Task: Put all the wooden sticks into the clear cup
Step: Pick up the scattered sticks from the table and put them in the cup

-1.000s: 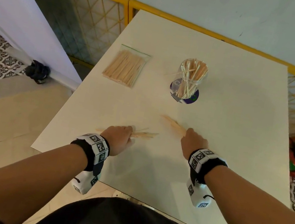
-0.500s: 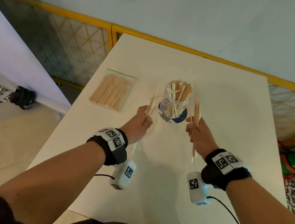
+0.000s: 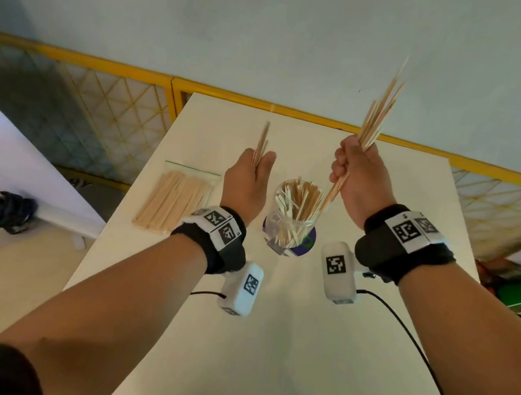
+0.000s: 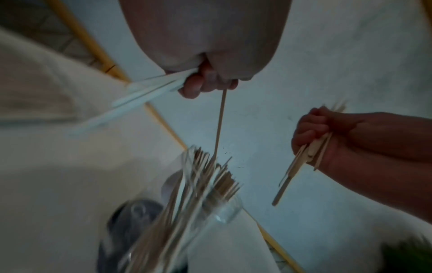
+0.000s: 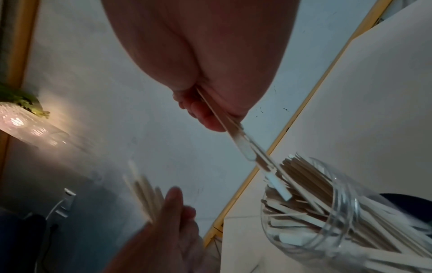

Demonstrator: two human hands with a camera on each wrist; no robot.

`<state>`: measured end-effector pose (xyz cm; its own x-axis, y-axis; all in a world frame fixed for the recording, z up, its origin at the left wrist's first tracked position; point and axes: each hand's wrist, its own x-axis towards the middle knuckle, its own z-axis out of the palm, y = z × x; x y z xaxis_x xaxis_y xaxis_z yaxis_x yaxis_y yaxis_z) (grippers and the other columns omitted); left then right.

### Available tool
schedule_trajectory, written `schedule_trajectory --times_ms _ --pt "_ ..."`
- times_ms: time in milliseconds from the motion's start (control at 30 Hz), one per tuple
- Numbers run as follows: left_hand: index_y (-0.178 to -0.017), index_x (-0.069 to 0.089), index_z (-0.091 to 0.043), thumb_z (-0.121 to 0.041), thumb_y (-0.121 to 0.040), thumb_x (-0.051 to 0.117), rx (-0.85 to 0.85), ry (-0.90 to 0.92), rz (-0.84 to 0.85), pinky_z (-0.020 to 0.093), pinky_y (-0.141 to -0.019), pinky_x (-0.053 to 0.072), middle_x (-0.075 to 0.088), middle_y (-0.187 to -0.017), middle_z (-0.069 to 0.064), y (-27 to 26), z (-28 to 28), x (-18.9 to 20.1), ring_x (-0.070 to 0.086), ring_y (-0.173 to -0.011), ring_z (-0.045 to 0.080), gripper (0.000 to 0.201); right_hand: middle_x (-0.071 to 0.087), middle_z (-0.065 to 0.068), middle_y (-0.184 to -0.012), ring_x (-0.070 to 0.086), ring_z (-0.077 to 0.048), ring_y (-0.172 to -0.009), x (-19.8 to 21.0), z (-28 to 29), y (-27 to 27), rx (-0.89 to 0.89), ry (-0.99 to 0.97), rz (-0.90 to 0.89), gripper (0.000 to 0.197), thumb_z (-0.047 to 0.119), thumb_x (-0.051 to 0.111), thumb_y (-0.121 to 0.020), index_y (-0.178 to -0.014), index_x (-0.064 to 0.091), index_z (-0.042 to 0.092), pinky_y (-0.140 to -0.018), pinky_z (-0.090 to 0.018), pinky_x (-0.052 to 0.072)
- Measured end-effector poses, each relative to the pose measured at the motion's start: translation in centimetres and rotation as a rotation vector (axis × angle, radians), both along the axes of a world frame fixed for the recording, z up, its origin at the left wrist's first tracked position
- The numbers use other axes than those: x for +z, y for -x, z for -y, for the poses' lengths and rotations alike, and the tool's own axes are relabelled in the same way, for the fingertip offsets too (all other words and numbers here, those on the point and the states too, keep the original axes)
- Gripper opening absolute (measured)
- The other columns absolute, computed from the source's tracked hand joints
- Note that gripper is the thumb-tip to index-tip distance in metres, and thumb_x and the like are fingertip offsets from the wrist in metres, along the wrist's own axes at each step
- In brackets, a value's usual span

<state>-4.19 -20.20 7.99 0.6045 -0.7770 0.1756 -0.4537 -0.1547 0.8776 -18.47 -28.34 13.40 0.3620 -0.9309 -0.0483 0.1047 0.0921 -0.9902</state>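
Note:
The clear cup (image 3: pixel 291 223) stands mid-table, packed with wooden sticks, also seen as a clear cup (image 5: pixel 346 218) from the right wrist. My left hand (image 3: pixel 248 178) is raised just left of the cup and holds a small bunch of sticks (image 3: pixel 262 143) upright. My right hand (image 3: pixel 357 176) is raised to the cup's upper right, gripping a bigger bundle of sticks (image 3: pixel 377 117); their lower ends (image 3: pixel 333 192) point down at the cup's rim. In the left wrist view one thin stick (image 4: pixel 219 125) hangs from my left fingers (image 4: pixel 198 86) toward the cup (image 4: pixel 210 194).
A clear zip bag of wooden sticks (image 3: pixel 178 198) lies on the white table (image 3: pixel 293 359) left of the cup. A yellow-framed mesh fence (image 3: pixel 94 105) runs behind the table. A black cable (image 3: pixel 425 362) trails from the right wrist.
Both hands picked sticks off the near table, carried them toward the cup, and now have lifted higher beside it, the right bundle tilted with its lower ends over the rim.

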Motion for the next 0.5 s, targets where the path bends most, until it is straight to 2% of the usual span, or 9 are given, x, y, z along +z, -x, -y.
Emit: schedule_trajectory --times_ms 100,200,267,367,433,500 --pt "-0.084 0.051 -0.006 -0.036 -0.102 0.041 -0.111 -0.067 0.204 0.027 -0.054 0.020 0.056 -0.074 0.009 -0.9 2.5 1.4 0.047 -0.066 0.024 0.037 0.039 0.005 -0.067 0.036 -0.008 -0.053 -1.0 0.6 -0.8 -0.052 0.005 -0.038 0.020 0.022 0.037 -0.100 -0.080 0.041 0.021 -0.056 -0.023 0.036" --pt "-0.080 0.053 -0.007 -0.040 -0.101 0.040 -0.223 -0.112 0.323 0.026 -0.056 0.020 0.057 -0.074 0.009 -0.2 5.1 3.0 0.048 -0.066 0.023 0.042 0.038 0.004 -0.067 0.036 -0.009 -0.053 -1.6 1.3 -1.5 -0.198 0.038 -0.051 0.019 0.017 0.036 -0.099 -0.081 0.040 0.020 -0.055 -0.023 0.037" --pt "-0.072 0.049 -0.006 -0.041 -0.101 0.042 -0.261 -0.115 0.272 0.028 -0.059 0.024 0.051 -0.072 0.010 0.6 6.6 3.8 0.044 -0.061 0.022 0.046 0.038 0.004 -0.067 0.036 -0.010 -0.054 -2.0 1.5 -1.8 -0.257 0.037 -0.061 0.018 0.016 0.035 -0.099 -0.082 0.039 0.021 -0.056 -0.024 0.038" --pt "-0.059 0.034 -0.012 -0.040 -0.100 0.043 -0.301 -0.116 0.106 0.031 -0.052 0.024 0.035 -0.061 0.002 2.0 7.9 4.3 0.033 -0.051 0.015 0.051 0.038 0.004 -0.067 0.037 -0.010 -0.056 -2.9 1.6 -1.9 -0.244 0.044 -0.125 0.017 0.018 0.034 -0.100 -0.084 0.039 0.022 -0.058 -0.024 0.039" --pt "-0.065 0.039 -0.012 -0.040 -0.102 0.038 -0.323 -0.093 0.031 0.029 -0.053 0.028 0.038 -0.061 0.000 2.8 8.1 4.2 0.037 -0.054 0.013 0.047 0.038 0.004 -0.067 0.037 -0.010 -0.057 -3.6 1.6 -1.7 -0.216 0.037 -0.171 0.016 0.020 0.034 -0.099 -0.085 0.039 0.022 -0.060 -0.026 0.040" --pt "-0.079 0.048 -0.009 -0.042 -0.102 0.035 -0.321 -0.034 -0.102 0.025 -0.058 0.035 0.047 -0.069 -0.002 3.2 7.9 3.7 0.044 -0.061 0.011 0.042 0.038 0.003 -0.069 0.036 -0.011 -0.060 -4.5 1.5 -1.3 -0.181 -0.019 -0.186 0.014 0.021 0.035 -0.099 -0.085 0.039 0.020 -0.063 -0.027 0.039"
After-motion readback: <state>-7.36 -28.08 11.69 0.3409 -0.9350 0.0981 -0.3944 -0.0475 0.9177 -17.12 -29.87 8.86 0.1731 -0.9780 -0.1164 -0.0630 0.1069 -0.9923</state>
